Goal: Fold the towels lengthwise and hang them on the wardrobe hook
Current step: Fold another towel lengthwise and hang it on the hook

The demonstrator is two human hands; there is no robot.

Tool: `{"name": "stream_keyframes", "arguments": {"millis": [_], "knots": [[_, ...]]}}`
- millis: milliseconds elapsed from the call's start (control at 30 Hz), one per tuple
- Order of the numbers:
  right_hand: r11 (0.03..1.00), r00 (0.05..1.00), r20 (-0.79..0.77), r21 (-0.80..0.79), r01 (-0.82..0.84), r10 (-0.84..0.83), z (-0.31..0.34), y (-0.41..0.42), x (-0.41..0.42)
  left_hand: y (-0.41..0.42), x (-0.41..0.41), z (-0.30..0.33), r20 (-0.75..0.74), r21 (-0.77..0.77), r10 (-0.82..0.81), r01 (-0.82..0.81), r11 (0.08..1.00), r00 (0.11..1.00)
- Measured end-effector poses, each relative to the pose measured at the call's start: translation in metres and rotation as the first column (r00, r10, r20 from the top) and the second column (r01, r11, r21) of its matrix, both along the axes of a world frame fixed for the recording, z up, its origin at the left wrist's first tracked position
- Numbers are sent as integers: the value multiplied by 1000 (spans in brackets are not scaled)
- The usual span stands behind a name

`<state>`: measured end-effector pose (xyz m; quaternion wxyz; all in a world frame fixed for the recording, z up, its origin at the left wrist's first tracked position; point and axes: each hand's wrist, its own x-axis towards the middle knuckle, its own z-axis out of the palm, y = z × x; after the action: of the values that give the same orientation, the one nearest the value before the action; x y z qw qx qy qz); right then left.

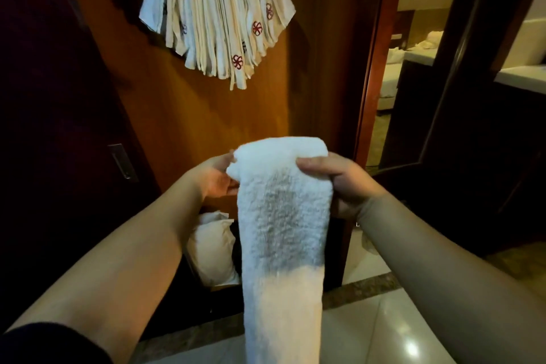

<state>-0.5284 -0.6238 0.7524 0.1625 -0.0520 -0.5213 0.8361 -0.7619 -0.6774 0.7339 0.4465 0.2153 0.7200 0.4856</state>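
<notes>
Two bare hands hold one white towel (283,216) out in front, folded into a long narrow strip that hangs down toward the glossy tiled floor (384,331). Left hand (214,179) pinches the strip's left edge near the top, fingers curled behind the cloth, palm showing. Right hand (344,182) grips the right edge, thumb lying across the front of the towel, the other fingers wrapped behind. Top end of the strip folds over between the two hands. Dark sleeve (44,343) shows at lower left. Just behind the towel, low down, a pale pillow (211,248) sits in a wardrobe compartment. Further back stands the wooden wardrobe panel (189,115), with a metal recessed handle (122,161) on the dark door at left. High on the panel hangs a bunch of folded towels (215,15), fanned out, some with red emblems; the hook itself is hidden. Far right, a doorway opens on a bed (390,80) with white linen.
</notes>
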Motion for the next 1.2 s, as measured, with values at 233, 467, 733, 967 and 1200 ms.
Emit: {"name": "stream_keyframes", "arguments": {"millis": [233, 467, 733, 967, 1200], "knots": [[990, 989, -47, -12, 139, -139, 40, 28, -9, -14, 37, -14, 111, 199, -244, 219, 955, 963], [950, 949, -50, -43, 311, -312, 61, 47, -10, -7, 25, -27, 5, 483, -348, 303, 822, 937], [898, 898, -12, -21, 439, -439, 78, 60, -11, -4, 41, -41, -48, 379, -388, 377, 845, 920], [841, 841, 0, -25, 541, -541, 88, 62, -13, -8, 30, -62, 84, 309, -396, 354, 883, 914], [803, 810, -53, 106, 587, -585, 108, 50, -32, 3, 51, -33, -363, 400, 23, 134, 907, 932]]}}
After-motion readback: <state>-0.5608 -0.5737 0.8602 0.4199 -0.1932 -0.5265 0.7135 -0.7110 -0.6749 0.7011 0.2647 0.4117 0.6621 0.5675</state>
